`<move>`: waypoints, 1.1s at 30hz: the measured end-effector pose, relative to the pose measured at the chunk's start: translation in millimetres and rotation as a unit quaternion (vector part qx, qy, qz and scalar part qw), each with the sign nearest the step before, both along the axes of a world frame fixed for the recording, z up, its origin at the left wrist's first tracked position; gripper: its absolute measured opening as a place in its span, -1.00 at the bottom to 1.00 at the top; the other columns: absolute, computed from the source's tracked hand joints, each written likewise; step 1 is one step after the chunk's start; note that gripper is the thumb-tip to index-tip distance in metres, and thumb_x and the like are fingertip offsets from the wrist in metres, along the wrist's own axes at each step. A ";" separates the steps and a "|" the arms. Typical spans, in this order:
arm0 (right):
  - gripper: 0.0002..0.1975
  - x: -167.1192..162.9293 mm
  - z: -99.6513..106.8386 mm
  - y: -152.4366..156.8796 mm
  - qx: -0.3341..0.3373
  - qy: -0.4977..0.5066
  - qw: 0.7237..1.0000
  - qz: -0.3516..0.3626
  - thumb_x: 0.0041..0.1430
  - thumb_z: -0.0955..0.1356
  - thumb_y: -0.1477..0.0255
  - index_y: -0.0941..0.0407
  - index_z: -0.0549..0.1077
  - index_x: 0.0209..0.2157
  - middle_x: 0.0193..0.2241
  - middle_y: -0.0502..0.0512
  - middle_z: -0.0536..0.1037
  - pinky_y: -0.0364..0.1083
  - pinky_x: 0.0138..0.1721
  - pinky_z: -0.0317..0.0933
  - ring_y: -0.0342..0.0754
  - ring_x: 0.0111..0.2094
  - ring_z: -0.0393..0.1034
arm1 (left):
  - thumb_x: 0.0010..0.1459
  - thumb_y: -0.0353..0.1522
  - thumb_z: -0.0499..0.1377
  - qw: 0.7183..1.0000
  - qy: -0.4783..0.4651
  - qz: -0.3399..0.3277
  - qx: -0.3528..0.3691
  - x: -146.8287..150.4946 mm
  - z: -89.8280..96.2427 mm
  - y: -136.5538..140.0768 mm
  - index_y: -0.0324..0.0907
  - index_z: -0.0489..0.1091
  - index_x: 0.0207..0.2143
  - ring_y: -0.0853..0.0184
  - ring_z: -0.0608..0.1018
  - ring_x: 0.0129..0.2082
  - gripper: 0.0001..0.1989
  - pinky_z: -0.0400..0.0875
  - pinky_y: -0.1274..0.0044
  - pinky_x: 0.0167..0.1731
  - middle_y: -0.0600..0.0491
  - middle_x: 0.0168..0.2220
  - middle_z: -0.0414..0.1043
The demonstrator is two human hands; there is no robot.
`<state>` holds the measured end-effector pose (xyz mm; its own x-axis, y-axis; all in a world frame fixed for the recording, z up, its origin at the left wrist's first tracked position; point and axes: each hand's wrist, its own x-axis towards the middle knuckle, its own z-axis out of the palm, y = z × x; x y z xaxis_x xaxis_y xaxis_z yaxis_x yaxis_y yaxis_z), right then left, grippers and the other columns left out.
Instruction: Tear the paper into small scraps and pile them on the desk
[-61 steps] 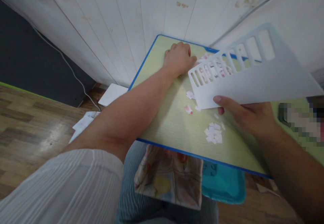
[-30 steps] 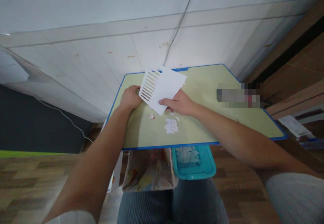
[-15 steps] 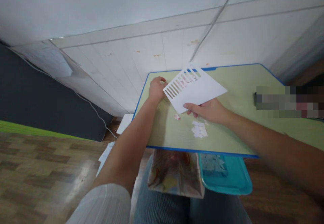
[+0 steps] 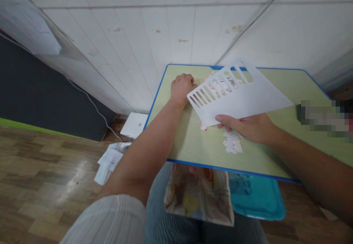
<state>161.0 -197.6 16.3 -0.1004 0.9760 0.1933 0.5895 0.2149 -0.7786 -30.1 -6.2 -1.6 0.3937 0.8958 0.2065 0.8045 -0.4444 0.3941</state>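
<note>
A white sheet with a row of slots (image 4: 248,97) is gripped along its near edge by my right hand (image 4: 252,127), thumb on top, and hangs tilted over the table (image 4: 182,141). My left hand (image 4: 182,89) rests at the table's far left, fingers curled, close to the sheet's slotted corner. What those fingers hold, if anything, is hidden. Behind the slots lie printed paper pieces (image 4: 220,84), partly covered by the sheet. Small white paper pieces (image 4: 233,144) are heaped below my right hand. Under the sheet's lower corner lies a little pinkish piece (image 4: 203,127).
A patterned cloth bag (image 4: 200,200) and a turquoise tray (image 4: 259,203) sit below the table's near edge. At the right is a dark-edged object (image 4: 299,113), mostly blurred out. Papers (image 4: 110,159) and a white box (image 4: 134,124) lie on the left. The wall borders the table's far side.
The view has tilted down and shifted, so the table appears larger. My right hand still grips the slotted sheet, and my left hand stays curled near the same corner.
</note>
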 end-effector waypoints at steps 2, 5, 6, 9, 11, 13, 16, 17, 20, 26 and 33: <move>-0.60 -2.9 1.7 -3.8 0.006 -0.006 1.000 0.018 0.40 0.57 0.06 -0.06 0.70 -0.49 -0.59 0.00 0.67 0.03 -0.46 0.51 0.02 -0.60 0.53 | 0.49 -0.43 0.23 1.000 0.001 0.004 0.002 1.5 -0.6 -0.7 -0.07 0.65 0.06 -0.08 0.59 0.36 -0.77 0.49 0.19 0.40 -0.20 0.27 0.68; -0.58 -7.2 5.3 -8.6 -0.008 0.006 1.000 0.013 0.36 0.60 0.01 -0.07 0.69 -0.50 -0.54 0.01 0.72 0.03 -0.51 0.48 0.02 -0.60 0.55 | 0.48 -0.44 0.23 1.000 -0.006 0.008 0.005 3.2 -1.6 -1.6 -0.08 0.66 0.08 -0.09 0.59 0.37 -0.75 0.48 0.15 0.42 -0.21 0.28 0.67; -0.58 -7.8 6.3 -9.6 -0.013 0.006 1.000 0.010 0.34 0.61 0.00 -0.07 0.69 -0.50 -0.55 0.00 0.72 0.03 -0.50 0.50 0.03 -0.59 0.56 | 0.48 -0.45 0.23 1.000 -0.010 0.009 0.004 3.5 -1.7 -2.0 -0.08 0.66 0.08 -0.09 0.59 0.37 -0.75 0.48 0.15 0.42 -0.21 0.29 0.66; -0.54 -6.7 6.5 -10.9 -0.011 0.002 1.000 -0.014 0.31 0.63 -0.01 -0.08 0.66 -0.56 -0.59 0.01 0.67 0.05 -0.48 0.55 0.06 -0.57 0.58 | 0.50 -0.44 0.23 1.000 -0.019 0.009 -0.002 4.4 -1.6 -2.6 -0.08 0.66 0.09 -0.08 0.57 0.39 -0.76 0.46 0.15 0.44 -0.19 0.29 0.66; -0.47 -5.1 4.2 -11.1 -0.006 0.008 0.999 -0.042 0.32 0.63 -0.02 -0.07 0.60 -0.61 -0.59 0.03 0.66 0.05 -0.52 0.55 0.06 -0.58 0.57 | 0.51 -0.43 0.23 1.000 -0.021 0.006 -0.006 5.0 -2.0 -2.1 -0.09 0.65 0.09 -0.09 0.56 0.40 -0.77 0.44 0.15 0.45 -0.20 0.30 0.64; -0.45 -4.2 1.6 -11.3 -0.007 0.014 0.998 -0.060 0.33 0.63 -0.03 -0.06 0.57 -0.62 -0.58 0.05 0.66 0.05 -0.55 0.55 0.06 -0.59 0.56 | 0.52 -0.42 0.23 1.000 -0.024 0.005 -0.007 5.5 -3.0 -0.8 -0.09 0.65 0.10 -0.10 0.55 0.40 -0.77 0.43 0.14 0.45 -0.20 0.30 0.64; -0.47 -4.0 1.0 -12.0 -0.005 0.012 0.998 -0.067 0.32 0.63 -0.01 -0.06 0.57 -0.62 -0.59 0.06 0.65 0.05 -0.56 0.55 0.06 -0.58 0.56 | 0.52 -0.41 0.24 1.000 -0.028 0.004 -0.006 5.5 -5.1 1.3 -0.06 0.64 0.11 -0.09 0.54 0.40 -0.77 0.43 0.16 0.44 -0.16 0.30 0.64; -0.46 -4.1 2.0 -12.1 0.000 0.012 0.997 -0.070 0.32 0.62 0.00 -0.07 0.55 -0.64 -0.58 0.07 0.66 0.05 -0.56 0.54 0.07 -0.57 0.57 | 0.53 -0.39 0.24 1.000 -0.027 0.002 -0.007 5.2 -5.5 1.6 -0.05 0.64 0.12 -0.09 0.53 0.41 -0.78 0.43 0.17 0.44 -0.16 0.30 0.63; -0.42 -4.7 5.0 -11.4 0.014 0.012 0.997 -0.072 0.34 0.61 0.00 -0.07 0.51 -0.67 -0.54 0.09 0.69 0.06 -0.52 0.55 0.09 -0.53 0.60 | 0.56 -0.31 0.24 1.000 -0.026 -0.005 -0.009 3.8 -5.4 1.6 -0.06 0.63 0.14 -0.11 0.51 0.43 -0.78 0.41 0.16 0.45 -0.18 0.32 0.61; -0.37 -5.6 -4.2 -9.0 0.005 0.005 0.997 -0.077 0.36 0.60 -0.05 -0.07 0.48 -0.68 -0.54 0.09 0.69 0.04 -0.55 0.52 0.07 -0.54 0.57 | 0.55 -0.34 0.24 0.999 -0.029 -0.003 -0.013 4.2 -4.8 2.3 -0.06 0.64 0.14 -0.13 0.52 0.42 -0.77 0.40 0.11 0.46 -0.20 0.32 0.61; -0.53 1.5 3.6 -11.2 0.019 0.017 0.997 -0.071 0.33 0.61 0.20 -0.06 0.56 -0.64 -0.61 0.05 0.62 0.04 -0.54 0.49 0.08 -0.56 0.53 | 0.51 -0.41 0.21 0.999 -0.038 0.010 0.007 7.2 -9.2 2.9 -0.02 0.65 0.12 -0.12 0.53 0.39 -0.73 0.41 0.08 0.45 -0.15 0.29 0.63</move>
